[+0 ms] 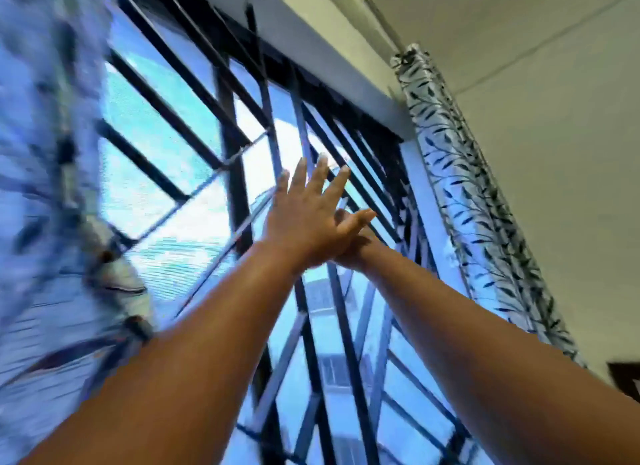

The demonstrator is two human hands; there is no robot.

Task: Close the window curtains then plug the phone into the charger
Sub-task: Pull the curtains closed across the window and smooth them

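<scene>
Both hands, left hand (304, 218) and right hand (353, 236), raised open before barred window (194, 125)

The right curtain (474, 201), gathered to the right of the hands, is silvery white with a pattern of small dark leaves on thin stems. The left curtain (52, 173), left of the hands and blurred, is pale blue-white with dark blotches of the same kind. Behind the hands the grille (239, 173) is black, its bars crossing in diagonals over bright blue and white light. The frame (426, 187) is pale grey-blue. The wall (554, 173) and ceiling (485, 11) are dull greenish cream. Below the grip, a building (332, 364) outside shows pale.
</scene>
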